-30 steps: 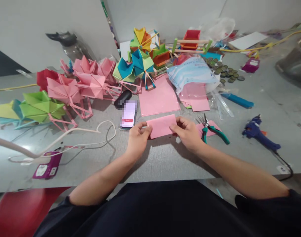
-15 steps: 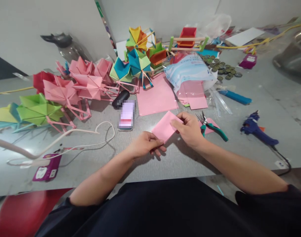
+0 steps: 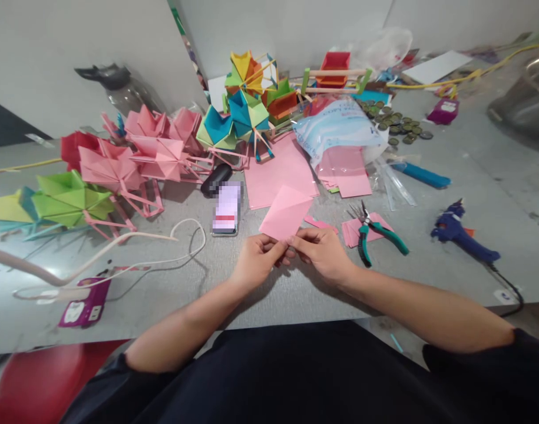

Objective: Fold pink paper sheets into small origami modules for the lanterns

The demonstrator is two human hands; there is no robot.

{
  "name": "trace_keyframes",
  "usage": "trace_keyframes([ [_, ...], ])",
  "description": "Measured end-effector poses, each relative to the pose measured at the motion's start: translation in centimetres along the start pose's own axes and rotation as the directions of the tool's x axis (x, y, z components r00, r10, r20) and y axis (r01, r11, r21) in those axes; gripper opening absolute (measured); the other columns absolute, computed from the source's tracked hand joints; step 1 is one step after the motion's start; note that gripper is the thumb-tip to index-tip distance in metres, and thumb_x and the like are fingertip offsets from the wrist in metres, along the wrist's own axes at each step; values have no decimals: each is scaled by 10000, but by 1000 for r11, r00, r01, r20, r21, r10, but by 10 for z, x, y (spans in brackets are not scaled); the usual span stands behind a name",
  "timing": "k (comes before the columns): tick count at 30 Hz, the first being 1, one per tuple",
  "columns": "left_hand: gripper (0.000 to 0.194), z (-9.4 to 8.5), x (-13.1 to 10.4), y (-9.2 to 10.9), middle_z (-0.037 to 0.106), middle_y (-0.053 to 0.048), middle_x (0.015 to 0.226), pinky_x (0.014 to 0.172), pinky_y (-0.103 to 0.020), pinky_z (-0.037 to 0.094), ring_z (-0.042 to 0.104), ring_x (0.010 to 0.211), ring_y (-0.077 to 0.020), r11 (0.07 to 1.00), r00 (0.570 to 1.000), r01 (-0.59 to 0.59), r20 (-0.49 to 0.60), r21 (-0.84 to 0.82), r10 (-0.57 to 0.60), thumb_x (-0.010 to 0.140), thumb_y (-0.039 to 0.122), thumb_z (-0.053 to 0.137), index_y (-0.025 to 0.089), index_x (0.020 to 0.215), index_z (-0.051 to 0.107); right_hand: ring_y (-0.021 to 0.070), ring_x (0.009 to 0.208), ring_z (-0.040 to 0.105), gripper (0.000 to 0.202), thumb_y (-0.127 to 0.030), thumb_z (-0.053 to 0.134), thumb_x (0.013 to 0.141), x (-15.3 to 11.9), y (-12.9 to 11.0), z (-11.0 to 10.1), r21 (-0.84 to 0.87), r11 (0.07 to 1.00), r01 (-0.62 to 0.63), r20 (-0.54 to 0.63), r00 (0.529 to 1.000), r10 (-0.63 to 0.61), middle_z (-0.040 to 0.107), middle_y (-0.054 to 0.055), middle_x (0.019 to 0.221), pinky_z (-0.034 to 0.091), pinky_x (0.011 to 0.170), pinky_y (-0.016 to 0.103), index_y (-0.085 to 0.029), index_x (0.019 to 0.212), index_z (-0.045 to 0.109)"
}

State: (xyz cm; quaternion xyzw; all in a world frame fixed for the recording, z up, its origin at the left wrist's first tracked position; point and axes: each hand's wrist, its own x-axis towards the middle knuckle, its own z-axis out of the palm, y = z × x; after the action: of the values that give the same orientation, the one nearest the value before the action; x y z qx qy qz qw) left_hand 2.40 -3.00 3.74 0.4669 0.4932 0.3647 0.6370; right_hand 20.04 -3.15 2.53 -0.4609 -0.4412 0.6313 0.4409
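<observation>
Both hands pinch the near edge of a small pink paper sheet, held up off the table and tilted. My left hand grips its lower left part, thumb on top. Close beside it, my right hand pinches the lower right corner, the fingertips of the two hands almost touching. Just past the right hand lie narrow pink paper strips and small cut pink pieces, with green-handled pliers on top of them. Larger pink sheets lie flat behind the held paper.
Folded paper models in pink and green crowd the left. A phone and black case lie left of centre. A plastic paper bag, coins, blue cutter and glue gun lie rightward. A white cable crosses left.
My right hand has moved from the paper's upper right side down to its near edge, beside the left hand. The paper now stands turned farther up, uncovering the pink strips.
</observation>
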Motion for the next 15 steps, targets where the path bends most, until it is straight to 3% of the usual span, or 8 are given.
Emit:
trace_keyframes([
  [5, 305, 5, -1, -2, 797, -86, 724, 543, -247, 519, 684, 567, -139, 1000, 1000, -9, -28, -21, 8, 828, 428, 868, 152, 767, 752, 96, 483, 378, 437, -601, 891, 764, -2, 6, 4, 40, 999, -10, -40, 999, 12, 633, 7, 562, 306, 471, 287, -190, 674, 772],
  [8, 249, 8, -3, -1, 745, -49, 641, 544, -243, 532, 644, 522, -122, 1000, 999, 13, -44, -11, -13, 820, 361, 843, 149, 752, 732, 94, 470, 357, 474, -634, 888, 752, -2, 7, 7, 82, 997, -5, -84, 996, 12, 549, -24, 505, 286, 460, 279, -200, 644, 732],
  [12, 169, 14, -7, -3, 717, -36, 604, 526, -231, 524, 613, 494, -111, 998, 995, 69, -68, 9, -69, 819, 275, 784, 140, 738, 723, 83, 466, 336, 515, -637, 909, 725, 5, 4, 3, 136, 989, 56, -208, 978, -27, 509, -37, 539, 250, 445, 278, -220, 600, 634],
  [15, 156, 16, -10, -6, 726, -48, 615, 515, -230, 518, 616, 495, -114, 996, 993, 90, -80, 20, -89, 819, 262, 768, 135, 738, 725, 80, 468, 336, 521, -636, 920, 716, 21, -1, -12, 158, 978, 139, -319, 944, -83, 516, -35, 585, 224, 430, 280, -229, 626, 607],
])
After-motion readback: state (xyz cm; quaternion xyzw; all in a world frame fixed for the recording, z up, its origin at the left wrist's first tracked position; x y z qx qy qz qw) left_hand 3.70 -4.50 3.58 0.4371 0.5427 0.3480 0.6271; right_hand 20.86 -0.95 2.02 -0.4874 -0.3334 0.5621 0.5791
